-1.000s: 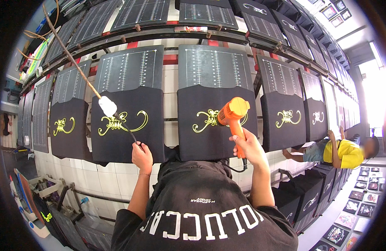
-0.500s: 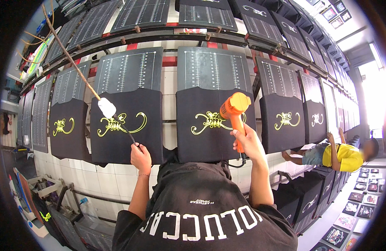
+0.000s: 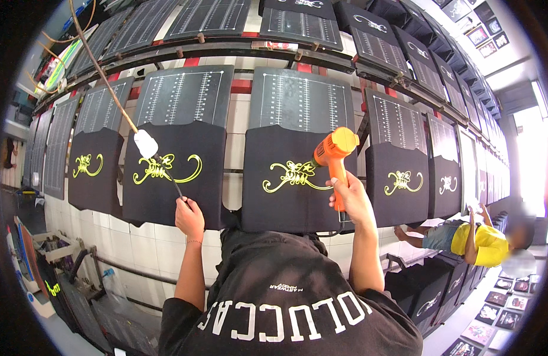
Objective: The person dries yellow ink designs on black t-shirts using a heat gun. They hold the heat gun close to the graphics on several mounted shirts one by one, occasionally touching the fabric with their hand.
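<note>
Left hand [image 3: 189, 218]: forearm angled up from the lower edge, wrist banded by a thin bracelet, fingers curled closed around a thin black cord [image 3: 176, 186]; cord running up and slightly left to a white connector [image 3: 145, 143], itself joined to a brown cable [image 3: 103, 76] slanting in from the upper left. Right hand [image 3: 353, 199]: forearm nearly upright, fingers wrapped about the handle of an orange hot-air gun [image 3: 339, 149], thumb lying along the handle; gun's body above the fist, short nozzle directed left, over the right part of a yellow-green print [image 3: 284, 176]; gap to the cloth cannot be judged. Print borne by a black shirt [image 3: 286, 215] on a dark ruled board [image 3: 302, 101]. Second black shirt [image 3: 173, 210], similarly printed, beneath the connector. At right, a co-worker in yellow [image 3: 486, 242].
</note>
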`<state>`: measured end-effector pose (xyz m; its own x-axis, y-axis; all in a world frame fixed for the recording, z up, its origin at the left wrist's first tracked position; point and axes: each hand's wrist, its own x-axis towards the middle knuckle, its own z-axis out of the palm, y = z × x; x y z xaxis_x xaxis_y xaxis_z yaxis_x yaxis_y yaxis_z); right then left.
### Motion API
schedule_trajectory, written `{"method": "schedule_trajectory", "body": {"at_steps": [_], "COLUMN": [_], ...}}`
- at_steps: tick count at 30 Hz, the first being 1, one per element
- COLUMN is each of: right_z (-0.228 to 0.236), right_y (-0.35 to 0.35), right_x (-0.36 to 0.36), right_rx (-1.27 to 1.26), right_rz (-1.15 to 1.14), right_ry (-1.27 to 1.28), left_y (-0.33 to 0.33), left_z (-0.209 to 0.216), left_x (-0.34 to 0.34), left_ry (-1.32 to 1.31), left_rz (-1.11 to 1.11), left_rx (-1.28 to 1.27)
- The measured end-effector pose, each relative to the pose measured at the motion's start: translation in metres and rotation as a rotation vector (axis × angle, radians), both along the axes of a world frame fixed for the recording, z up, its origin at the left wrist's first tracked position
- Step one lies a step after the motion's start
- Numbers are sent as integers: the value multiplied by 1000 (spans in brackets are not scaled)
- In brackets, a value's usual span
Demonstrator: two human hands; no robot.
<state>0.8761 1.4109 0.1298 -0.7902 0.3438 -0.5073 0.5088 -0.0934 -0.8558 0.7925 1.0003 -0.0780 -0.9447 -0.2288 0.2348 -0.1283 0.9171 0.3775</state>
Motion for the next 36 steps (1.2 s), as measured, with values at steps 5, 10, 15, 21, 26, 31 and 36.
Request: {"method": "schedule_trajectory", "body": {"at_steps": [5, 10, 15, 21, 26, 31, 36], "right_z": [5, 1, -1, 2, 5, 3, -3], "right_y": [10, 31, 28, 39, 49, 50, 41], "right_x": [1, 6, 6, 18, 34, 38, 28], "right_rx": [-6, -105, -101, -90, -108, -67, -108], "right_rz": [53, 104, 203, 268, 312, 300, 271], "right_ry": [-10, -5, -1, -28, -64, -41, 18], "left_y": [3, 17, 27, 31, 31, 35, 33], "left_z": [1, 8, 3, -8, -11, -6, -6], "left_x": [-2, -2, 5, 8, 8, 5, 7], "left_ry": [-59, -66, 36, 132, 146, 84, 123], "left_rz": [54, 144, 142, 159, 172, 210, 193], "left_rx": [-5, 27, -6, -136, -138, -117, -96]}}
